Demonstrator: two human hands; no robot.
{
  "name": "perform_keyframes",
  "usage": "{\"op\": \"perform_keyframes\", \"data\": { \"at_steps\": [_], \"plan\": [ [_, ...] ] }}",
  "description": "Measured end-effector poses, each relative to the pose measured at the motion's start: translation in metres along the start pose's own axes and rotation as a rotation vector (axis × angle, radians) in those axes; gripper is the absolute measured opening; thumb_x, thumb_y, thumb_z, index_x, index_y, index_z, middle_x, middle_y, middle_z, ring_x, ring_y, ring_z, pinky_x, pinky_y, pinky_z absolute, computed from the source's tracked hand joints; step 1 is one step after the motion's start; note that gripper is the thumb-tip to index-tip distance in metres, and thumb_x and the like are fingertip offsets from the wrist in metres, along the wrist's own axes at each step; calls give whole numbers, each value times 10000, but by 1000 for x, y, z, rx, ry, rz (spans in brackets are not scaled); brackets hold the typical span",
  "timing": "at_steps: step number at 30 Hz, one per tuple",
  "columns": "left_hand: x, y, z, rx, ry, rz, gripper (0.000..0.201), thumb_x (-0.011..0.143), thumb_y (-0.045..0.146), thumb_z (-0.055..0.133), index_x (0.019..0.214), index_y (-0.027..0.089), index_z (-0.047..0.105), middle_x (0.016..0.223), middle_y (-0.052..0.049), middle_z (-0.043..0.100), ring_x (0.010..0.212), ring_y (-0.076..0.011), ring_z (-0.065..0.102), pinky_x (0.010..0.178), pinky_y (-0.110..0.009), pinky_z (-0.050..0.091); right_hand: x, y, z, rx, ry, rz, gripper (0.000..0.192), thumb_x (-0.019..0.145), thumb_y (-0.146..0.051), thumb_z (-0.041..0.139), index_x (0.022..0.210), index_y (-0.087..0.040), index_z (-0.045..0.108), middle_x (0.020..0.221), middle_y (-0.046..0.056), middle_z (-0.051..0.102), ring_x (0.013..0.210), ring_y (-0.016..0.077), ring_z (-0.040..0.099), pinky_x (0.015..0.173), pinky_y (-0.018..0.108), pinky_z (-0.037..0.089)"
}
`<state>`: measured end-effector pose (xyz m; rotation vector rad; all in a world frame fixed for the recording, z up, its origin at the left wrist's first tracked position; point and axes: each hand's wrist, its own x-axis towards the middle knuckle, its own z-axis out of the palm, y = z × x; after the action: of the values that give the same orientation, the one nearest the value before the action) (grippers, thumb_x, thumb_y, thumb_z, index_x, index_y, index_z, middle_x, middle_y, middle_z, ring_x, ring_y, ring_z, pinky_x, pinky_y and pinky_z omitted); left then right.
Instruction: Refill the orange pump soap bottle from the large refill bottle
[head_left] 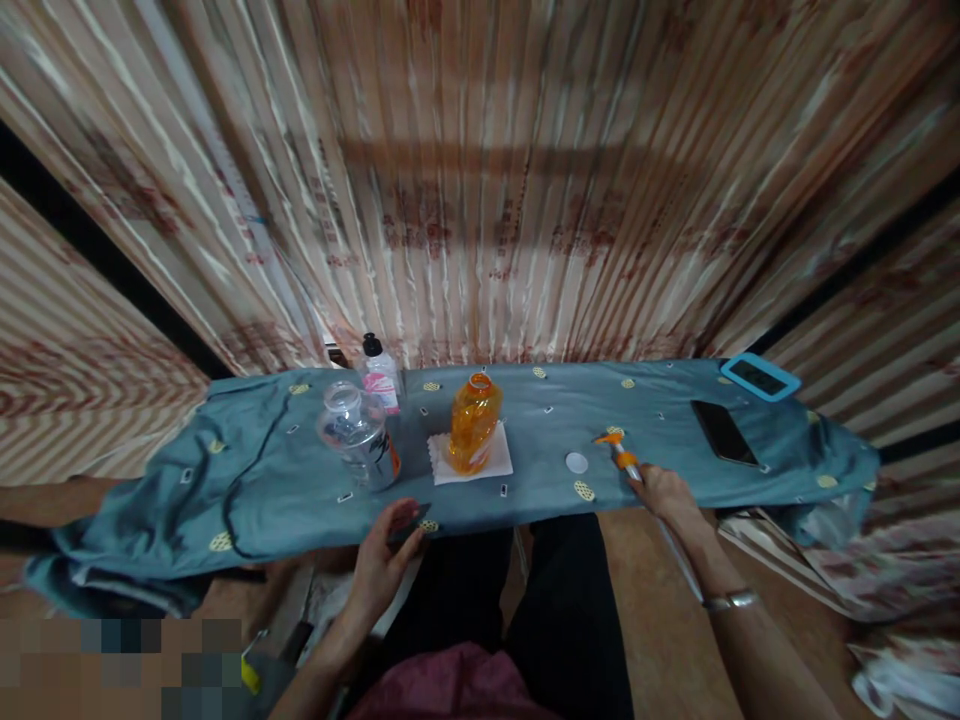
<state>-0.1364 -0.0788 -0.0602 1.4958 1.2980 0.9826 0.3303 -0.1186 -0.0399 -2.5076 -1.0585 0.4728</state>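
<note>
- Head view, looking down over a narrow table (285, 480) draped in a blue-grey patterned cloth; striped curtain (480, 180) fills the upper frame.
- Right hand (664, 495), lower right of centre, is closed around the handle of an orange-tipped tool (619, 450); the tip lies on the cloth, pointing toward the upper left. Exact kind of tool is hard to tell (frame is dim and soft).
- A bracelet (729, 600) sits on the right wrist.
- Small white cap (577, 462) lies flat on the cloth just left of the tool tip, apart from it.
- Left hand (386, 560), lower centre, rests at the near table edge, fingers loosely curled, holding nothing; fingertips touch the cloth's edge.
- Orange bottle (474, 425), uncapped, stands upright at frame centre on a white napkin (495, 462).
- Clear plastic bottle (358, 438) stands left of it, tilted in the picture; a smaller black-capped bottle (380, 375) stands behind.
- Dark phone (724, 432) lies flat at right; a teal-framed device (759, 377) sits beyond it, at the far right edge.
</note>
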Motion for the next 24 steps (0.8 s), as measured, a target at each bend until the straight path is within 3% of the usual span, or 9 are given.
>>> {"op": "perform_keyframes", "data": {
  "at_steps": [3,5,8,10,13,15,18,24],
  "plan": [
    [27,11,29,-36,-61,108,583,791,461,681,1292,216,511,1376,-134,597,1316,-299,558,1137,-511,428,-19,22,-33,260,-23,85,287,821,-156,727,584,-178,566,524,-89,499,549,106,528,622,268,470],
    [49,20,47,-56,-53,177,793,753,421,741,1424,221,368,1516,-159,460,1427,-319,436,1192,-539,346,-39,34,-58,527,-28,145,209,775,-261,770,645,-159,644,484,-88,539,454,79,495,486,217,423],
    [80,33,71,-87,-34,250,987,660,336,830,1474,253,279,1559,-160,388,1456,-340,384,1209,-569,299,-70,39,-86,971,73,260,480,303,-367,925,671,-164,696,558,-57,669,452,30,542,405,118,432],
    [96,39,83,-122,-28,263,970,641,286,839,1451,289,306,1491,-130,477,1378,-324,485,1173,-568,357,-87,28,-94,1216,109,309,548,206,-379,928,664,-173,709,556,-59,670,421,13,532,356,84,421],
    [109,41,92,-124,-8,264,792,651,291,823,1340,244,437,1306,-111,625,1221,-319,610,1081,-554,462,-104,-8,-93,1476,105,315,544,153,-273,950,621,-172,691,547,-59,653,364,-11,471,301,52,383],
    [111,40,92,-130,-3,264,710,670,313,811,1293,235,481,1236,-93,662,1156,-312,643,1028,-531,507,-106,-41,-88,1605,87,284,582,130,-240,963,642,-167,697,582,-50,668,393,-10,519,376,24,449],
    [111,39,88,-145,-16,278,677,680,321,810,1279,249,504,1214,-75,677,1126,-305,655,1006,-520,522,-100,-95,-84,1759,69,116,593,171,-269,984,687,-177,705,675,-50,699,540,-1,622,568,-4,517],
    [111,32,88,-123,-27,300,688,691,295,803,1298,222,487,1243,-103,664,1172,-309,631,1043,-553,485,-79,-188,-87,1755,84,-234,487,319,-338,996,691,-156,741,693,-28,750,625,74,703,611,93,595]
  ]
}}
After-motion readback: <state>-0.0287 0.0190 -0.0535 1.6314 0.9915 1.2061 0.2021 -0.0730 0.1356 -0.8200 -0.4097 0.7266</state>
